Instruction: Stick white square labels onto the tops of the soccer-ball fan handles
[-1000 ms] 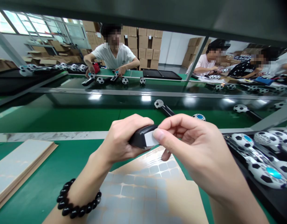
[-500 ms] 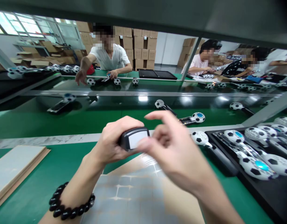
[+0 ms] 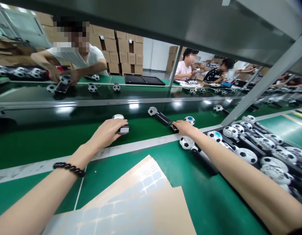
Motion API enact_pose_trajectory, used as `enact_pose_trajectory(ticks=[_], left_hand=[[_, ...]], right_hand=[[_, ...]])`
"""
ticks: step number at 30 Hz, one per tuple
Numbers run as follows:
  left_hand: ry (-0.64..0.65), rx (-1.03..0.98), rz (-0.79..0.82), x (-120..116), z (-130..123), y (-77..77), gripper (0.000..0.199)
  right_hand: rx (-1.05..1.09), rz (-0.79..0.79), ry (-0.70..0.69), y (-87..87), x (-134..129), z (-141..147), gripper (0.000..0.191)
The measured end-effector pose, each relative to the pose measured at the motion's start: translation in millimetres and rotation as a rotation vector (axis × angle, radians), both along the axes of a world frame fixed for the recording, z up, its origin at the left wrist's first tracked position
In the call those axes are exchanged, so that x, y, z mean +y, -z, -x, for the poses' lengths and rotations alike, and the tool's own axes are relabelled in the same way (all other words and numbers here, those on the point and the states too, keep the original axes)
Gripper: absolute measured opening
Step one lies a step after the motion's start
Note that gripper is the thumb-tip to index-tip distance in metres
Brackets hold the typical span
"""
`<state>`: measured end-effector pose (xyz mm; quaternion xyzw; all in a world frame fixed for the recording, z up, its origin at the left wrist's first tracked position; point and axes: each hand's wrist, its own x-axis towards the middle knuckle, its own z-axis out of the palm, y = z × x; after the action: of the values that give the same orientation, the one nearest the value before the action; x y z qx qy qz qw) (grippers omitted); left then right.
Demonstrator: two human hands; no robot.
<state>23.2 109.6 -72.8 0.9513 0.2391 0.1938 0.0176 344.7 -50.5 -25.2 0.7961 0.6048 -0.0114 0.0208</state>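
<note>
Green assembly belt [image 3: 50,145] is bearing a black-handled football toy [image 3: 124,129] under the left hand [image 3: 105,132], which is clasping it; the right hand [image 3: 184,127] is touching a second handle [image 3: 174,128], grip unclear; slack fingers could let either roll.

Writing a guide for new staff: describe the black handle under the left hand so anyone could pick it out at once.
On the green assembly line, find the black bead bracelet and follow that left hand forward. Under it lies a black handle, a white label on its end and a white ball head just beyond. The bracelet hand sets it apart from the other handles.
</note>
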Motion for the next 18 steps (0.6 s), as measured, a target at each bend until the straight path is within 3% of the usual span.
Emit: enact_pose_trajectory(ticks=[3,5,7,8,9,11,12,14,15,17,18], left_hand=[[-0.078,0.104,0.065,-1.1,-2.8,11.5,0.039],[-0.103,0.103,0.095,-23.7,-10.6,11.6,0.053],[-0.054,-0.016,0.119,-58.9,-24.7,1.9,0.076],[0.016,-0.138,0.135,-77.8,-32.4,-5.8,0.087],[0.084,-0.263,0.161,-95.6,-39.0,-14.4,0.086],[0.141,-0.468,0.233,-124.5,-44.7,-30.1,0.062],[0.141,-0.54,0.267,-135.0,-42.7,-35.3,0.049],[0.079,-0.648,0.334,-150.0,-30.0,-38.3,0.034],[0.041,-0.698,0.379,-155.6,-21.3,-35.9,0.032],[0.023,-0.796,0.471,-165.1,-4.6,-24.9,0.029],[0.055,-0.811,0.5,-169.4,1.5,-17.6,0.028]], right_hand=[[-0.065,-0.046,0.036,-8.0,-6.4,-0.3,0.033],[-0.087,-0.122,0.078,-18.3,-15.9,18.0,0.041],[-0.033,-0.242,0.083,-28.9,-29.7,48.0,0.055],[0.038,-0.316,0.046,-33.0,-38.7,65.2,0.057],[0.276,-0.482,-0.049,-35.3,-49.7,82.4,0.055],[0.741,-0.624,-0.167,-32.6,-79.0,112.4,0.048],[0.888,-0.672,-0.157,-26.7,-97.1,124.0,0.044],[0.947,-0.641,-0.067,-5.6,-137.5,140.6,0.025],[0.888,-0.508,-0.054,8.7,-158.0,146.8,0.01],[0.77,-0.175,-0.076,39.8,-195.2,158.7,0.014],[0.702,-0.131,-0.036,54.4,-210.5,165.4,0.006]])
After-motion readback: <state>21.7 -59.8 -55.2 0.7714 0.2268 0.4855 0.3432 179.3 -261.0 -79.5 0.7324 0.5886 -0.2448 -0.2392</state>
